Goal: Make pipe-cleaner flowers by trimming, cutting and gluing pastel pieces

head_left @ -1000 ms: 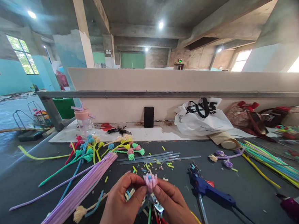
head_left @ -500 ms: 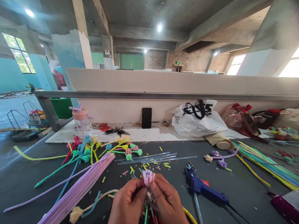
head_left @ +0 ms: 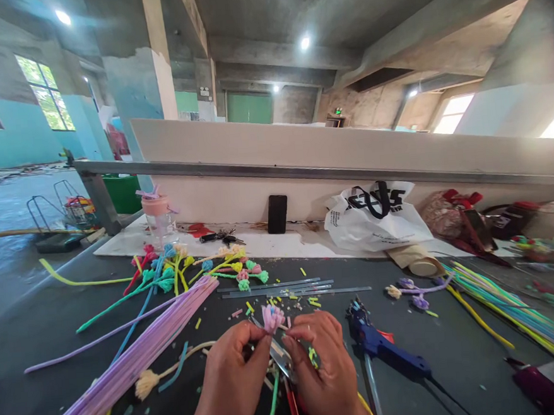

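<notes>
I pinch the pink flower head [head_left: 272, 317] upright between my left hand [head_left: 234, 378] and right hand [head_left: 324, 368], its stem running down toward me.

A blue glue gun [head_left: 386, 351] lies near right. A purple pipe-cleaner bundle [head_left: 140, 356] lies left. Far back: a black phone [head_left: 277, 214], a white plastic bag [head_left: 377, 219], keys [head_left: 220, 238].

Two bare hands and forearms enter from the bottom edge. The left hand [head_left: 230, 381] and the right hand [head_left: 324, 368] wear no gloves, rings or watch. No sleeves show; both forearms are uncovered down to the frame edge. The fingernails are short and unpainted.
</notes>
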Tool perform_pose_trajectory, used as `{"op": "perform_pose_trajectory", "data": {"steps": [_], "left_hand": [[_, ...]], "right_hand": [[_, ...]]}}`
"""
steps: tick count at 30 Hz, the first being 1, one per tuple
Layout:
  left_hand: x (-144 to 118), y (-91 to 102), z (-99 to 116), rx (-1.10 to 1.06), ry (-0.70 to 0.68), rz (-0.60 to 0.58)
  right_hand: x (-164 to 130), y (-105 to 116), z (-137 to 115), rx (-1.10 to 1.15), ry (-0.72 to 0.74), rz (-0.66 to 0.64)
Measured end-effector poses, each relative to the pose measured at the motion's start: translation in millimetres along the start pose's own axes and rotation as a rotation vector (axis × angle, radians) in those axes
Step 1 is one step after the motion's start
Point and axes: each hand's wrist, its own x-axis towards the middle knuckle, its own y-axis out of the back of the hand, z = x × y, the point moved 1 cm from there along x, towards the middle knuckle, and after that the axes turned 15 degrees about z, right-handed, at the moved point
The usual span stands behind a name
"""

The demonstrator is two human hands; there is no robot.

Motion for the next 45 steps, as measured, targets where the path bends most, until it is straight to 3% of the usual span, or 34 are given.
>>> {"op": "perform_pose_trajectory", "data": {"steps": [5, 9, 15, 31, 37, 45], "left_hand": [[-4, 2.2, 3, 0.125, -0.254, 0.002], [-6, 3.5, 3, 0.192, -0.368, 0.032], [-9, 3.0, 2, 0.239, -0.391, 0.034], [-9, 4.1, 0, 0.183, -0.429, 0.049], [-8, 3.2, 1, 0.119, -0.392, 0.041], [-2, 3.7, 1, -0.097, -0.163, -0.050]], "right_hand": [[1, 4, 1, -0.036, 0.082, 0.011], [1, 2, 3, -0.073, 0.078, -0.004], [4, 1, 4, -0.070, 0.142, -0.025], [0, 0, 6, -0.035, 0.069, -0.030], [-2, -1, 9, 0.095, -0.155, -0.080], [-2, 0, 9, 0.302, -0.548, 0.048]]}}
